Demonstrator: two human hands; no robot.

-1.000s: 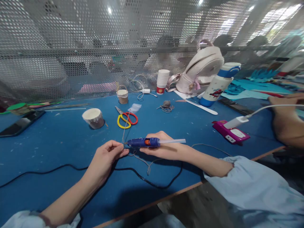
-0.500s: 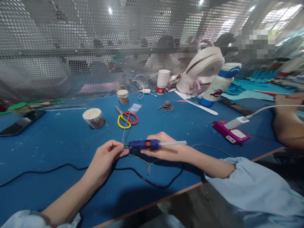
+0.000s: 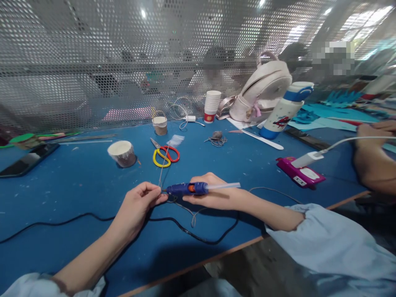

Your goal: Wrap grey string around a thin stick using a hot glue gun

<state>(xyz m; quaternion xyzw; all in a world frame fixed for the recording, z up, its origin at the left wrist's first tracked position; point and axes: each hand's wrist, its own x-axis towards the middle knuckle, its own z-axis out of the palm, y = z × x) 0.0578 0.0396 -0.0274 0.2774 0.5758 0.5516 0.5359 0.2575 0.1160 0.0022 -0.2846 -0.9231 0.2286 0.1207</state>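
Observation:
My right hand (image 3: 213, 192) is wrapped round a blue glue gun (image 3: 185, 188), with a clear glue stick (image 3: 224, 186) poking out of its back end. The gun's nozzle points left and meets the fingertips of my left hand (image 3: 144, 200). Those fingers pinch a thin grey string (image 3: 160, 175), which runs up across the scissors (image 3: 167, 156) with yellow and red handles. More of the string lies looped on the table below the gun. Whether anything else sits between my left fingertips is hidden.
Left of the scissors stands a wrapped cup (image 3: 122, 154); a small handled bucket (image 3: 160, 125) is behind. A grey string bundle (image 3: 217, 139), paper cups (image 3: 212, 106), a bottle (image 3: 284, 110) and a purple power strip (image 3: 300, 171) are to the right. A black cable (image 3: 198, 238) crosses in front. Another person's arm (image 3: 371, 159) rests far right.
Almost nothing differs. The glue gun and its glue stick have shifted very slightly left; my left hand keeps its pinch at the nozzle.

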